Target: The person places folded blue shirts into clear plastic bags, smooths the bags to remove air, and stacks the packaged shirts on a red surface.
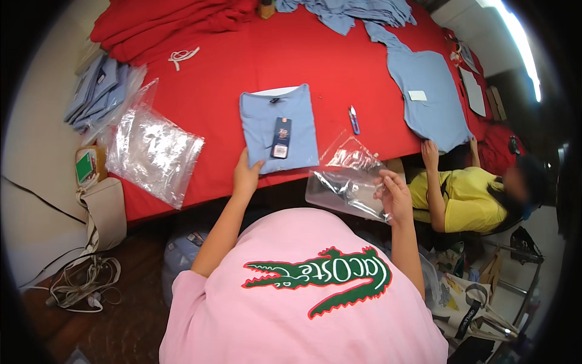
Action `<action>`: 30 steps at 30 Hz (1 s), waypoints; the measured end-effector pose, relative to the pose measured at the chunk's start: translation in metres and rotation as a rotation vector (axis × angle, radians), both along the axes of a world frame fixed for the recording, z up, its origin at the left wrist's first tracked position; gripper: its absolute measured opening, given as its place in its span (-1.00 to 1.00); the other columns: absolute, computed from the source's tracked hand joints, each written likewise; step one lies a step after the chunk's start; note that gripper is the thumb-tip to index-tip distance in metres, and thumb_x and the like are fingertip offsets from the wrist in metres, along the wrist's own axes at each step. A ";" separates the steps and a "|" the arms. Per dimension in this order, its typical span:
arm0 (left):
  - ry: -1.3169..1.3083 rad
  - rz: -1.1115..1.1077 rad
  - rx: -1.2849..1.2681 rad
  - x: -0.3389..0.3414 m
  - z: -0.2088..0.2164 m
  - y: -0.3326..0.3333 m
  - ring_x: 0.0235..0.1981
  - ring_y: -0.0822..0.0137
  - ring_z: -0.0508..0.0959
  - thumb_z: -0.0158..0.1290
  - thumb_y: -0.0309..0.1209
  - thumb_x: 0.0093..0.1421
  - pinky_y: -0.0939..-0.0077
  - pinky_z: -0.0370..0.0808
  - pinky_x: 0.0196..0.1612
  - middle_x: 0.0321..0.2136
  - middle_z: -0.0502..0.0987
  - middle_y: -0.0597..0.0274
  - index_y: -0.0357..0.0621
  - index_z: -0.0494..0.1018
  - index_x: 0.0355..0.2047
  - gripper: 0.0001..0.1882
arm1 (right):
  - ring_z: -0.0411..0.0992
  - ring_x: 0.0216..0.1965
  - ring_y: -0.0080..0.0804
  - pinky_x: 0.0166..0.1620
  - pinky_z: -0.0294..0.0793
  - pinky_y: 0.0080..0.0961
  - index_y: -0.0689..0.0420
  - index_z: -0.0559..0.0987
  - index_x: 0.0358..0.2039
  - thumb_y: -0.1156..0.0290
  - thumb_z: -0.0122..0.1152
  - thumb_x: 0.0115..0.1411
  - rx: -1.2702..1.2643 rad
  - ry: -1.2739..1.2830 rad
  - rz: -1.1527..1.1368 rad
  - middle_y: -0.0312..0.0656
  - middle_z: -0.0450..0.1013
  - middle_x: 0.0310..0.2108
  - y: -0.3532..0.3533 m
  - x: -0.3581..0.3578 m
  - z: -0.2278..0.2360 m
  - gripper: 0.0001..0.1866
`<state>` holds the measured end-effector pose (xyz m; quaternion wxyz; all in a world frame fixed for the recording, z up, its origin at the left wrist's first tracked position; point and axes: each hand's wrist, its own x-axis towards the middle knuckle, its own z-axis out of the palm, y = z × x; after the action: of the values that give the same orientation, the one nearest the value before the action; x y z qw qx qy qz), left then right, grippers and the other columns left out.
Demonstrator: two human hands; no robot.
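A folded light blue shirt lies on the red-covered table in front of me, with a dark hang tag on its front. My left hand pinches the shirt's near left corner at the table edge, thumb on top and fingers partly hidden. To the right, my right hand grips a clear plastic bag by its right side. The bag hangs partly over the table edge, its far corner resting on the red cloth, apart from the shirt.
Clear bags lie stacked at left, beside folded blue shirts. Blue-handled thread snips lie beyond my bag. At right, a person in a yellow top handles a spread blue garment. Red fabric is heaped at the back.
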<state>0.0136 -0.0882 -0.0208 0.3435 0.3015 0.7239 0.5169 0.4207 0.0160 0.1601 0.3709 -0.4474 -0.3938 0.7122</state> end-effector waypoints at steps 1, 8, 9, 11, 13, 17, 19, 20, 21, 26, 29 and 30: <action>0.014 -0.021 0.020 0.004 -0.006 -0.011 0.22 -0.03 0.58 0.28 -0.43 0.28 0.17 0.50 0.24 0.23 0.51 -0.33 -0.40 0.27 0.40 -0.26 | 0.56 -0.40 -0.45 -0.19 0.59 -0.41 0.24 0.60 0.09 0.41 0.15 0.50 -0.022 0.051 -0.022 -0.09 0.65 -0.21 0.001 0.002 0.006 -0.75; 0.140 0.052 -0.218 0.057 0.062 -0.065 0.31 0.03 0.47 0.30 -0.43 0.28 0.22 0.37 0.35 0.30 0.44 -0.20 -0.37 0.28 0.39 -0.27 | 0.62 -0.18 -0.36 -0.12 0.63 -0.38 0.20 0.62 0.03 0.44 0.14 0.49 0.036 0.297 0.054 -0.05 0.65 -0.09 0.021 0.026 0.008 -0.80; 0.317 0.068 -0.305 0.066 0.087 -0.064 0.31 0.04 0.47 0.31 -0.41 0.29 0.23 0.35 0.36 0.29 0.45 -0.17 -0.36 0.30 0.38 -0.29 | 0.62 -0.12 -0.33 -0.10 0.63 -0.37 0.19 0.62 0.02 0.44 0.14 0.49 0.081 0.310 0.106 -0.03 0.65 -0.05 0.024 0.026 0.010 -0.80; 0.310 0.056 0.017 0.083 0.094 -0.062 0.29 0.02 0.45 0.35 -0.26 0.29 0.21 0.32 0.38 0.24 0.44 -0.11 -0.32 0.32 0.34 -0.27 | 0.62 -0.01 -0.26 -0.05 0.63 -0.36 0.17 0.61 0.02 0.44 0.14 0.48 0.160 0.329 0.237 -0.01 0.63 0.04 0.031 0.022 0.013 -0.81; 0.029 -0.113 0.185 0.105 0.136 -0.044 0.28 -0.03 0.44 0.37 -0.18 0.28 0.18 0.31 0.38 0.23 0.42 -0.12 -0.30 0.32 0.34 -0.24 | 0.61 0.05 -0.19 0.01 0.63 -0.30 0.17 0.63 0.04 0.45 0.14 0.48 0.119 0.362 0.321 0.03 0.60 0.10 0.037 0.024 0.012 -0.79; 0.151 -0.138 0.185 0.162 0.185 -0.016 0.37 0.03 0.36 0.35 -0.01 0.29 0.22 0.27 0.42 0.29 0.39 -0.16 -0.34 0.31 0.34 -0.16 | 0.58 0.13 -0.11 0.13 0.60 -0.21 0.21 0.69 0.02 0.48 0.17 0.44 0.131 0.205 0.205 0.06 0.57 0.18 0.025 0.020 0.018 -0.77; -0.251 -0.256 0.235 0.191 0.207 -0.006 0.46 0.09 0.26 0.41 -0.12 0.26 0.24 0.28 0.43 0.39 0.30 -0.22 -0.33 0.04 0.52 0.05 | 0.59 0.11 -0.10 0.12 0.59 -0.23 0.24 0.72 0.01 0.54 0.24 0.37 0.511 -0.014 0.233 0.07 0.56 0.18 -0.003 0.014 0.034 -0.76; -0.523 -0.308 0.276 0.207 0.222 0.001 0.47 0.08 0.26 0.41 -0.19 0.26 0.28 0.32 0.40 0.41 0.27 -0.25 -0.31 -0.04 0.55 0.08 | 0.60 0.10 -0.09 0.12 0.58 -0.24 0.26 0.73 0.00 0.57 0.27 0.34 0.701 -0.128 0.235 0.07 0.56 0.19 -0.017 0.012 0.039 -0.75; -0.796 -0.359 0.311 0.220 0.237 0.006 0.47 0.08 0.26 0.40 -0.27 0.27 0.31 0.37 0.36 0.42 0.25 -0.27 -0.29 -0.11 0.57 0.11 | 0.59 0.11 -0.07 0.12 0.57 -0.28 0.26 0.73 -0.01 0.61 0.31 0.28 0.882 -0.223 0.336 0.09 0.55 0.17 -0.028 0.011 0.042 -0.73; -0.657 -0.380 0.201 0.227 0.203 0.027 0.18 0.17 0.60 0.18 -0.59 0.31 0.34 0.57 0.21 0.24 0.50 -0.08 -0.15 -0.05 0.56 -0.09 | 0.58 0.07 -0.03 0.12 0.58 -0.26 0.21 0.71 0.00 0.67 0.40 0.14 1.036 -0.307 0.567 0.06 0.56 0.16 -0.053 0.005 0.033 -0.62; -0.738 -0.441 0.266 0.204 0.183 0.027 0.05 0.14 0.71 0.11 -0.61 0.34 0.35 0.67 0.08 0.20 0.56 -0.11 -0.16 0.09 0.52 -0.22 | 0.51 0.21 0.01 0.26 0.48 -0.21 0.19 0.67 0.09 0.67 0.39 0.12 1.094 -0.370 0.471 0.05 0.52 0.22 -0.036 0.028 0.037 -0.52; -0.701 -0.521 0.249 0.192 0.188 0.027 0.05 0.14 0.71 0.10 -0.60 0.34 0.36 0.67 0.06 0.20 0.56 -0.10 -0.17 0.10 0.52 -0.23 | 0.48 0.24 0.00 0.29 0.45 -0.21 0.18 0.65 0.13 0.68 0.38 0.12 1.210 -0.465 0.361 0.05 0.50 0.26 -0.021 0.036 0.042 -0.49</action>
<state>0.2061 -0.0612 0.1671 0.6476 0.3195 0.3963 0.5670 0.4570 -0.0053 0.2025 0.3369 -0.2294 -0.8618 0.3021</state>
